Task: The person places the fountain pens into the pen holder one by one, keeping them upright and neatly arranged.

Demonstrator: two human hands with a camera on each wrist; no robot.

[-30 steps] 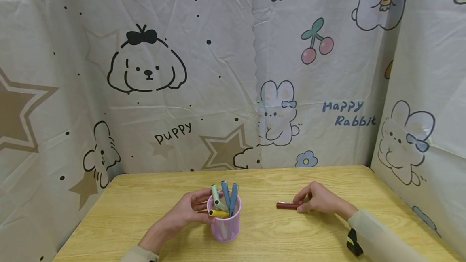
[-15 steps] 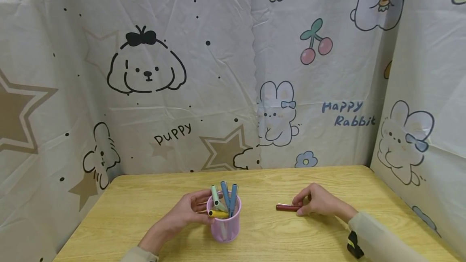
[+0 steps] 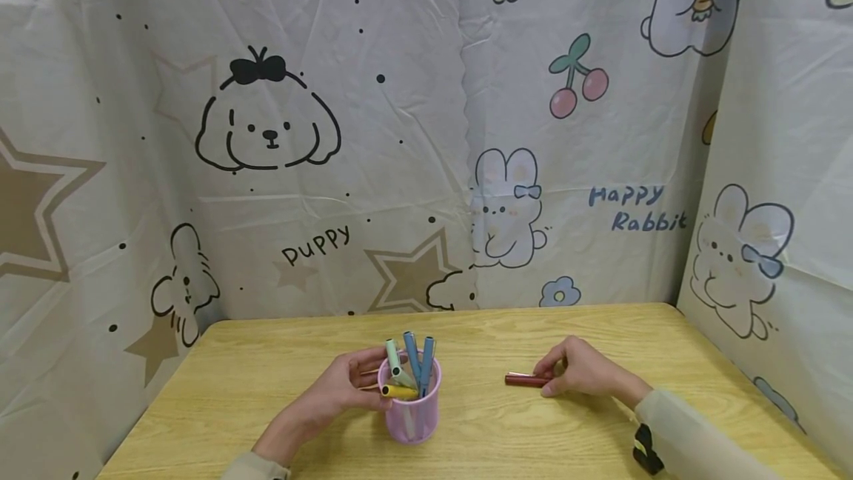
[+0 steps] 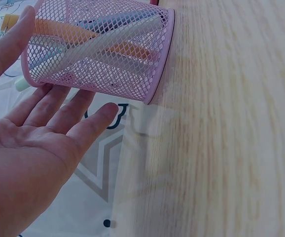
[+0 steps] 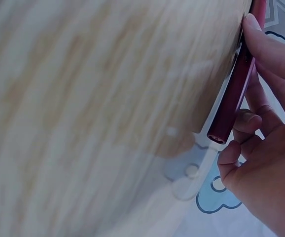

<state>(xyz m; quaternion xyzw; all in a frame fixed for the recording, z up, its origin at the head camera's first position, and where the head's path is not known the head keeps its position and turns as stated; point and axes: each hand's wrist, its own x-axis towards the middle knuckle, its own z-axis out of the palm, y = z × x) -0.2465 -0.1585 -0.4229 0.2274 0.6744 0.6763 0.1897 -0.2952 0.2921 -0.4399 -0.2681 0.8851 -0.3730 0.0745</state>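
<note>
A pink mesh pen holder [image 3: 421, 421] stands upright on the table, left of the middle. My left hand [image 3: 341, 385] holds its left side, thumb at the near rim and fingers behind. Several pens lean inside it: a yellow pen [image 3: 400, 392], a pale green pen [image 3: 392, 355] and a blue pen [image 3: 427, 365] among them. Further right, my right hand [image 3: 581, 370] pinches a dark red pen [image 5: 231, 98] between thumb and fingertips. This pen lies level along the tabletop, its left part showing in the head view while the fingers cover its right end.
The wooden table [image 3: 480, 421] ends at a printed cloth [image 3: 413, 132] hung behind it and on both sides. A black and yellow object [image 3: 645, 450] sits at the right sleeve. The pen holder and the red pen are a short way apart.
The right hand and the red pen have shifted very slightly toward the table's near edge. The left hand and the pen holder look unmoved.
</note>
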